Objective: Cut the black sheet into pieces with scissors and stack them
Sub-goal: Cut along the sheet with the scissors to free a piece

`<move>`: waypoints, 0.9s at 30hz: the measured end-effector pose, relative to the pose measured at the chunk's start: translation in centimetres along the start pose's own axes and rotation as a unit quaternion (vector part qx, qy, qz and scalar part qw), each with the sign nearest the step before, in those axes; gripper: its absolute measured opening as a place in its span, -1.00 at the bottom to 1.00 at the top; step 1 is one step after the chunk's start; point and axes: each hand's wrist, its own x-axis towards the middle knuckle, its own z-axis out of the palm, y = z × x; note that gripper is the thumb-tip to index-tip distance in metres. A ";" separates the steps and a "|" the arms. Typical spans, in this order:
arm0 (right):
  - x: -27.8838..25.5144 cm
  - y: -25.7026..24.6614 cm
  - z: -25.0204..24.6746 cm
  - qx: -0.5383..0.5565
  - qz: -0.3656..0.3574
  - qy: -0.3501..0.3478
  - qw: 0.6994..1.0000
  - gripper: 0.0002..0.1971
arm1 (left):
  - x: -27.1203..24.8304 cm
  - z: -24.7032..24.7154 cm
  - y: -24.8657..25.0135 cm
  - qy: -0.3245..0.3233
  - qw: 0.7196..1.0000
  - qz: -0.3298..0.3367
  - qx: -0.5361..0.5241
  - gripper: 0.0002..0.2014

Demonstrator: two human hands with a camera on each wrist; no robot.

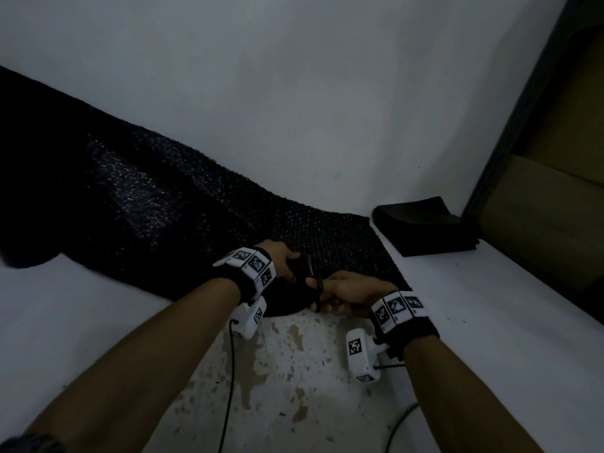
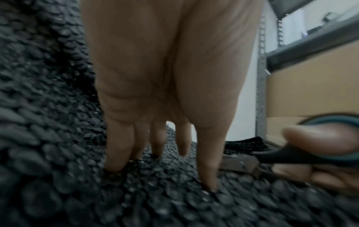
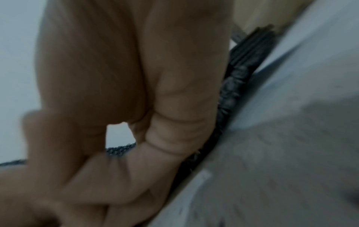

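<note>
A long black bubble-textured sheet (image 1: 170,204) runs from the far left across the white table (image 1: 490,305) to its near edge. My left hand (image 1: 284,263) presses down on the sheet (image 2: 58,138) with straight fingers (image 2: 114,150) near that edge. My right hand (image 1: 346,294) grips black-handled scissors (image 1: 314,282), thumb through a loop, blades pointing away into the sheet just right of the left hand. The scissors (image 2: 303,155) show at the right of the left wrist view. The right wrist view is blurred; curled fingers (image 3: 136,169) fill it. A stack of cut black pieces (image 1: 425,227) lies at the back right.
A grey wall (image 1: 294,76) stands behind the table. A metal shelf frame (image 1: 523,109) with cardboard boxes (image 1: 555,223) borders the right side. A speckled floor (image 1: 287,371) and cables (image 1: 230,387) lie below the table's near edge.
</note>
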 end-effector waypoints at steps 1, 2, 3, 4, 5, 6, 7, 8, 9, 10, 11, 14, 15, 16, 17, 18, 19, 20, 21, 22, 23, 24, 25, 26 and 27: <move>0.2 -0.1 0.0 -0.006 -0.001 0.000 1.000 -0.37 | 0.0 -0.1 -0.2 0.002 1.000 0.001 0.001 -0.24; 0.4 -0.3 -0.1 -0.010 -0.003 0.000 1.000 -0.38 | -0.1 -0.2 -0.3 0.005 1.000 0.000 0.002 -0.24; 0.5 -0.5 -0.1 -0.008 -0.004 0.003 1.000 -0.38 | -0.1 -0.2 -0.3 0.008 1.000 0.001 0.001 -0.25; 0.8 -0.7 -0.2 -0.005 -0.005 0.007 1.000 -0.37 | -0.1 -0.2 -0.4 0.010 1.000 0.003 -0.001 -0.26; 0.9 -1.0 -0.3 -0.004 -0.007 0.009 1.000 -0.39 | 0.0 0.0 -0.4 0.011 1.000 0.005 -0.003 -0.28; 1.1 -1.3 -0.3 -0.005 -0.008 0.011 1.000 -0.43 | 0.0 0.0 -0.4 0.011 1.000 0.008 -0.004 -0.29; 1.2 -1.6 -0.3 -0.003 -0.005 0.017 1.000 -0.47 | 0.1 0.1 -0.5 0.013 1.000 0.010 -0.004 -0.29; 1.4 -1.7 -0.3 -0.002 -0.003 0.024 1.000 -0.51 | 0.1 0.2 -0.5 0.015 1.000 0.011 -0.004 -0.29; 1.3 -1.9 -0.3 -0.001 0.000 0.031 1.000 -0.53 | 0.1 0.3 -0.5 0.019 1.000 0.012 -0.004 -0.29; 1.4 -2.1 -0.4 0.003 0.000 0.035 0.999 -0.55 | 0.2 0.4 -0.6 0.022 1.000 0.013 -0.003 -0.29; 1.4 -2.2 -0.4 0.008 0.001 0.037 0.999 -0.57 | 0.2 0.5 -0.7 0.023 1.000 0.013 -0.002 -0.28; 1.5 -2.3 -0.4 0.026 -0.003 0.029 0.999 -0.57 | 0.2 0.7 -0.8 0.028 0.999 0.019 -0.002 -0.37; 1.5 -2.3 -0.4 0.018 -0.002 0.033 0.999 -0.56 | 0.2 0.8 -0.8 0.030 0.999 0.021 -0.003 -0.41; 1.8 -2.2 -0.5 0.012 -0.002 0.041 0.999 -0.55 | 0.2 0.8 -0.9 0.031 0.999 0.023 -0.002 -0.42; 2.0 -2.1 -0.5 0.007 -0.003 0.049 0.999 -0.56 | 0.2 0.8 -0.8 0.031 0.999 0.023 -0.001 -0.39; 2.2 -2.0 -0.6 0.007 -0.003 0.057 0.998 -0.56 | 0.1 0.7 -0.8 0.030 0.999 0.022 0.000 -0.36; 2.2 -2.0 -0.6 0.010 -0.003 0.060 0.998 -0.57 | 0.1 0.6 -0.8 0.029 0.999 0.020 0.000 -0.35; 2.4 -1.9 -0.7 0.014 -0.004 0.062 0.998 -0.58 | 0.1 0.6 -0.8 0.029 0.999 0.021 -0.001 -0.34; 2.4 -1.8 -0.8 0.019 -0.004 0.061 0.998 -0.58 | 0.1 0.6 -0.8 0.028 0.999 0.021 -0.001 -0.33; 2.5 -1.7 -0.8 0.024 -0.005 0.061 0.998 -0.59 | 0.1 0.6 -0.8 0.027 0.999 0.023 0.000 -0.32; 2.6 -1.6 -0.8 0.028 -0.006 0.061 0.998 -0.58 | 0.1 0.6 -0.8 0.027 0.999 0.023 0.003 -0.31; 2.8 -1.4 -0.8 0.034 -0.011 0.061 0.998 -0.58 | 0.1 0.6 -0.8 0.028 0.999 0.022 0.005 -0.30; 2.9 -1.2 -0.7 0.037 -0.018 0.061 0.997 -0.56 | 0.1 0.6 -0.9 0.027 0.999 0.019 0.005 -0.29; 2.9 -1.1 -0.6 0.039 -0.023 0.063 0.997 -0.52 | 0.1 0.6 -0.9 0.027 0.999 0.018 0.003 -0.28; 2.9 -1.0 -0.5 0.041 -0.025 0.065 0.997 -0.51 | 0.0 0.6 -0.9 0.027 1.000 0.016 0.003 -0.27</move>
